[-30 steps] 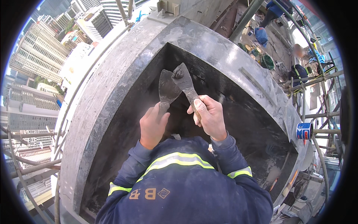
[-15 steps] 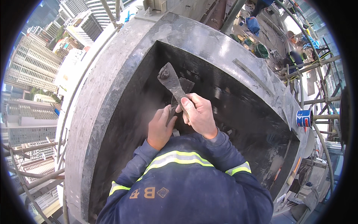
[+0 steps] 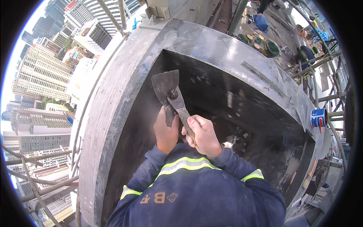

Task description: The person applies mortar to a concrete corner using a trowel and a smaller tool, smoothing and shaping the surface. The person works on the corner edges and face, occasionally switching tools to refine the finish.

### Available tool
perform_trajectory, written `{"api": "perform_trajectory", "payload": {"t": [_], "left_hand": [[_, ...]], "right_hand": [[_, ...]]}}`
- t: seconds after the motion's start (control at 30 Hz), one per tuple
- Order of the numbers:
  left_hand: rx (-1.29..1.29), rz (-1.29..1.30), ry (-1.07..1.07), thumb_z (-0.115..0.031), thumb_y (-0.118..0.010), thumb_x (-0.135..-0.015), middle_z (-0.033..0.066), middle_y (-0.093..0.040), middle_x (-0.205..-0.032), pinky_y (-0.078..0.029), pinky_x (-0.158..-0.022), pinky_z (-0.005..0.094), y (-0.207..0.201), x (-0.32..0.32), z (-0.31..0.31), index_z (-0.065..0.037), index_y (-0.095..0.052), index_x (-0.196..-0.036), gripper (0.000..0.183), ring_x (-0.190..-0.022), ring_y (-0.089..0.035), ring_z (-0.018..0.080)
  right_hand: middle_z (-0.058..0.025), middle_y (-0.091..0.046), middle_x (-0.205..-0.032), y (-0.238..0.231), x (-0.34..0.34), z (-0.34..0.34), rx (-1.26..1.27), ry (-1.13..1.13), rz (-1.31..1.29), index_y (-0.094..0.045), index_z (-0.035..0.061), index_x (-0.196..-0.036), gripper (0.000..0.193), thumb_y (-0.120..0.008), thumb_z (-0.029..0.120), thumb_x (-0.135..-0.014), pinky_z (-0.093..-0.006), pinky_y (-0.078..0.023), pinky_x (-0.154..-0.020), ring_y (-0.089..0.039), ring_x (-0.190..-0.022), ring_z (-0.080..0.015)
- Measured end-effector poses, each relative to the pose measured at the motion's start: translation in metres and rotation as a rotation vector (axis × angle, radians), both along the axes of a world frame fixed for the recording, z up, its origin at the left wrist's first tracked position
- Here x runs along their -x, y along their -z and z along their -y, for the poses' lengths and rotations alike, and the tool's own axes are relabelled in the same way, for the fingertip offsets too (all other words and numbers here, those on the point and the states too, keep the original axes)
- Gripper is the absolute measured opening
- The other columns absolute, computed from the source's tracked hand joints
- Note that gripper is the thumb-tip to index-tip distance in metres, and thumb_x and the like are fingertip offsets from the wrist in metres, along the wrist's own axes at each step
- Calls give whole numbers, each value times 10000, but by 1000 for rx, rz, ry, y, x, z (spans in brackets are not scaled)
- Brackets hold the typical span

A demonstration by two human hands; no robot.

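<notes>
Both my hands hold putty knives, brought together in front of my chest over a dark recess. My left hand (image 3: 166, 133) is closed round the handle of a wide-bladed putty knife (image 3: 164, 82), its grey, smeared blade pointing away from me. In my right hand (image 3: 205, 137) is a second putty knife (image 3: 180, 108), slanting up and left so that its blade crosses over the lower part of the wide one. A small dark lump of paste (image 3: 173, 94) sits where the two blades meet. My left fingers are partly hidden behind the handle.
A smeared grey concrete ledge (image 3: 227, 49) frames the dark recess (image 3: 227, 98). At the right, a blue and white can (image 3: 318, 117) stands by scaffold poles (image 3: 336, 113). Beyond lie buckets (image 3: 270, 48), a blue bag (image 3: 261, 22) and another person (image 3: 305, 56). Tall buildings (image 3: 41, 72) drop away at left.
The wide blade has swung left and up from behind the other knife. My right hand's knife now lies across it, and the paste sits where they meet. The whole view has shifted slightly.
</notes>
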State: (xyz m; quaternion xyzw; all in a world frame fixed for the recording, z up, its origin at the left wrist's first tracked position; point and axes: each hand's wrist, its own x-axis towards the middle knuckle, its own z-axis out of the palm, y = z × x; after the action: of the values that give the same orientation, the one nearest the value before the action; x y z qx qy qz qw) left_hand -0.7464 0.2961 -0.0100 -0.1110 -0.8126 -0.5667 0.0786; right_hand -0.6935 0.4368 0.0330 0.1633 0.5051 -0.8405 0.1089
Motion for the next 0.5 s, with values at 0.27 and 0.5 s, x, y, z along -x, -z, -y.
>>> {"api": "perform_trajectory", "payload": {"t": [0.27, 0.5], "left_hand": [[114, -113, 55, -107, -712, -890, 200, -672, -1077, -534, -817, 388, 8, 0, -2, 46, -548, -1311, 476, -936, -686, 355], [175, 48, 155, -91, -684, -903, 214, -680, -1105, -526, -842, 396, 38, 4, 18, 42, -576, -1271, 406, -974, -683, 379]], "right_hand": [[-80, -654, -806, 3, 31, -33, -26, 120, -169, -593, 0, -982, 286, -500, 254, -1076, -217, -383, -407, -506, -485, -70], [-65, -687, -833, 20, 33, -57, -570, 303, -400, -592, -35, -1087, 225, -561, 183, -1040, -230, -452, -502, -570, -580, -58]]}}
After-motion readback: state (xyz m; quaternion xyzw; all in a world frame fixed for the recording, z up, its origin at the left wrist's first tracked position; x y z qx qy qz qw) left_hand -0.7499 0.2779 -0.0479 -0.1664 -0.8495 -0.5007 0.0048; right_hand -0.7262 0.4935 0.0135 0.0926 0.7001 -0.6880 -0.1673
